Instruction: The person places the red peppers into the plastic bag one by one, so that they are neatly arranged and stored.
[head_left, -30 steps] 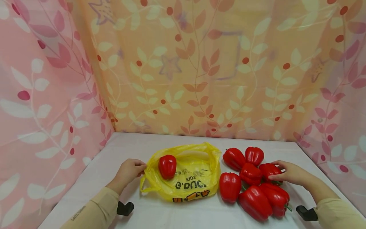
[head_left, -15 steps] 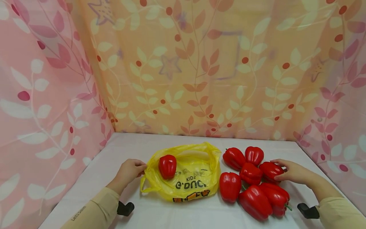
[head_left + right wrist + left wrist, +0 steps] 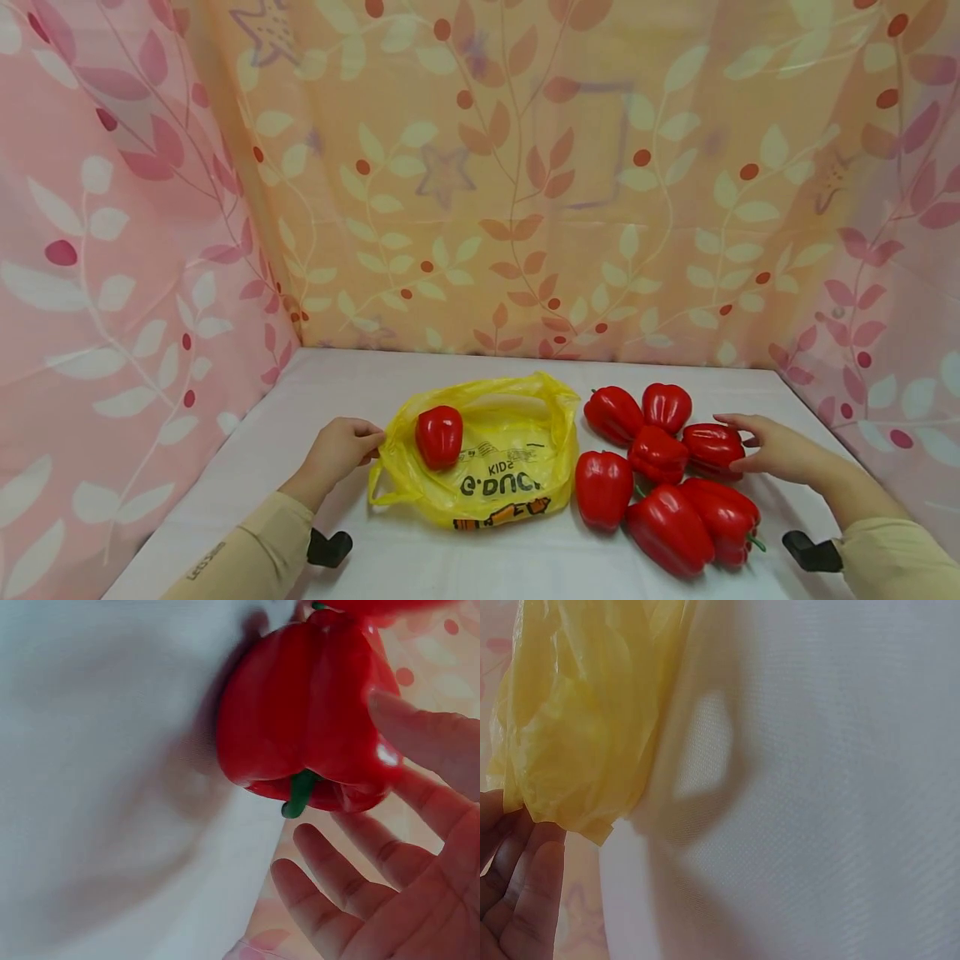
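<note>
A yellow plastic bag [image 3: 517,475] lies on its side with its mouth spread, and one red bell pepper [image 3: 439,437] sits in its opening. My left hand [image 3: 341,450] pinches the bag's left edge, as the left wrist view also shows, with yellow film [image 3: 585,727] between thumb and fingers. Several red bell peppers are grouped right of the bag. Beside the rightmost of them, a bell pepper [image 3: 714,448], my right hand [image 3: 780,450] stands with loosely spread fingers. In the right wrist view, thumb and fingers [image 3: 337,885] flank a pepper with a green stem [image 3: 302,791].
The table has a white cloth [image 3: 450,558]. Other peppers crowd together, such as a front one [image 3: 670,531] and a back one [image 3: 667,407]. Floral curtains [image 3: 510,208] rise behind and at both sides. Black straps [image 3: 330,548] sit by the wrists.
My right hand has drawn slightly right, away from the rightmost pepper, which now shows more of itself and has turned a little. The left hand and bag have stayed in place.
</note>
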`<state>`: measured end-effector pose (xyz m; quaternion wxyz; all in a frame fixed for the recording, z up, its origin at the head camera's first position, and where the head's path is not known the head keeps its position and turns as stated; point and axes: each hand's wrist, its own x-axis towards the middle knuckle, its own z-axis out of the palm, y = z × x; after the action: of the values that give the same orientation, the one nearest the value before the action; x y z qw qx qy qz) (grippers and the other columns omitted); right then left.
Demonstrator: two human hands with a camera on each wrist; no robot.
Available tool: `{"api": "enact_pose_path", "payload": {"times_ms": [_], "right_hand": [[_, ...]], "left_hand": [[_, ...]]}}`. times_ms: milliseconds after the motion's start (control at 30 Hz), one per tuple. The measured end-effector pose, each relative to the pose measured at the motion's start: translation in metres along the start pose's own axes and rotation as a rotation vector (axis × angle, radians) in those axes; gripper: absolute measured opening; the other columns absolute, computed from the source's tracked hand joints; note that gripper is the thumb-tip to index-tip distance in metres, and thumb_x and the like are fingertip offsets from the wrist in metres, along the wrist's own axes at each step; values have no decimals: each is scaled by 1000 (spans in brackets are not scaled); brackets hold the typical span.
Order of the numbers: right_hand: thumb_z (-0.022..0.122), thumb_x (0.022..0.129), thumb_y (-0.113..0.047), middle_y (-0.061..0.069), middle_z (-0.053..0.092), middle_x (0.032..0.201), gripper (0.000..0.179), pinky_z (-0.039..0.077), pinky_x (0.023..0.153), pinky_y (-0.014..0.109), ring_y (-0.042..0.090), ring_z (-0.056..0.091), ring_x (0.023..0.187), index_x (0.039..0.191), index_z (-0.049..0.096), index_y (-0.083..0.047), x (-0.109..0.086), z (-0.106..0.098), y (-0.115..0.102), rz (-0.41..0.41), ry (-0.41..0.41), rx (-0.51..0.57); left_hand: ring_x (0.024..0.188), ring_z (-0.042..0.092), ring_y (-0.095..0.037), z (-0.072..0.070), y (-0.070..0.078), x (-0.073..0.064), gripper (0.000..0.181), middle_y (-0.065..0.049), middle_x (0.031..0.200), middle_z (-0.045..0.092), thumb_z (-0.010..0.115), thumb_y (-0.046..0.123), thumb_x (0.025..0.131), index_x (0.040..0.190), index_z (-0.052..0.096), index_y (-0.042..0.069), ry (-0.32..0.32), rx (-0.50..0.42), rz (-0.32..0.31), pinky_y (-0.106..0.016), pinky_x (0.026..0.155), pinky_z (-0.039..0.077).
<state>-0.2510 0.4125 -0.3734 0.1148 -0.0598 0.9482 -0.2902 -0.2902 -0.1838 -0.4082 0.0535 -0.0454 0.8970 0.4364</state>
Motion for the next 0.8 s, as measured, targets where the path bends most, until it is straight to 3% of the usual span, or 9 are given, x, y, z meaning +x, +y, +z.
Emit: {"api": "enact_pose_path", "payload": {"times_ms": [133,367,633,800], "right_hand": [[77,68,-23,34,42,123,83,52,73,47,49,46,104,135,35,5,1,3,1,3,12,-2],[74,70,-10,34,43,123,77,52,72,47,51,44,104,136,36,2,0,-1,6,-2,19,-33],[72,72,-5,36,48,115,73,52,72,49,52,47,99,133,35,7,-1,-3,10,-36,73,-112],[72,73,-9,36,48,115,73,52,71,49,48,50,98,133,33,8,-1,-1,15,-7,62,-71]], "left_hand": [[68,57,-16,0,-1,0,14,-2,77,65,62,18,86,90,71,7,2,-4,2,-27,66,53],[69,57,-16,0,-2,0,14,-2,77,65,62,18,87,90,71,8,-2,-6,3,-27,66,53],[70,57,-17,0,-3,0,15,-2,78,65,62,19,87,91,71,8,-5,-8,-2,-27,67,53],[69,57,-16,0,-5,0,14,-2,77,65,62,18,86,90,71,8,0,-13,4,-27,66,53]]}}
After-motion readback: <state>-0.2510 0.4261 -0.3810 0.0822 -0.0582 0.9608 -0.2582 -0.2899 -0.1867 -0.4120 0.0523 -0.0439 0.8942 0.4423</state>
